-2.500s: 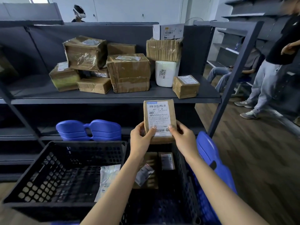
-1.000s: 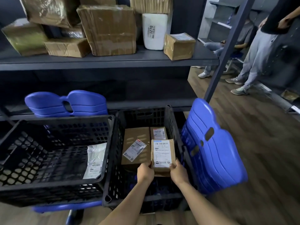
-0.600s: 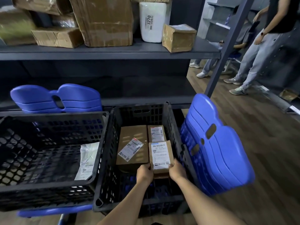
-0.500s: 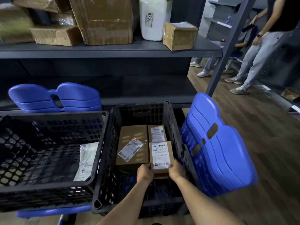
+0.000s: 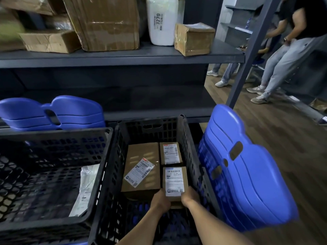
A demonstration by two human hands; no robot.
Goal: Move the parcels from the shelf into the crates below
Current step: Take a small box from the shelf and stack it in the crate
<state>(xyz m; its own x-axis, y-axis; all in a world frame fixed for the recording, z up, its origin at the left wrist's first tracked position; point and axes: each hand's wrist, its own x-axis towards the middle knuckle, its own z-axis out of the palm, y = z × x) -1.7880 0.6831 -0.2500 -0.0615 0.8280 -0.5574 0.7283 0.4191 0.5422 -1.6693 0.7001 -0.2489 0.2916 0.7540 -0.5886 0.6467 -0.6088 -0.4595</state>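
Note:
A small brown parcel (image 5: 174,181) with a white label lies low inside the right black crate (image 5: 113,167). My left hand (image 5: 160,200) grips its near left corner and my right hand (image 5: 190,196) grips its near right corner. Beside it in the crate lie a larger brown box (image 5: 141,167) and another small labelled parcel (image 5: 170,152). On the grey shelf (image 5: 123,57) above stand several brown parcels, among them a big box (image 5: 106,23), a small cube (image 5: 193,38) and a white parcel (image 5: 161,20) marked 3270.
The left black crate (image 5: 53,137) holds a white mailer bag (image 5: 86,188). Blue plastic chair backs stand behind the left crate (image 5: 53,112) and right of the right crate (image 5: 244,170). People (image 5: 283,55) stand and sit on the wooden floor at the right, past a slanted shelf post (image 5: 247,55).
Both hands brought the small parcel down from chest height in front of the shelf into the right crate. Over the last half second it sank slightly lower beside the other boxes.

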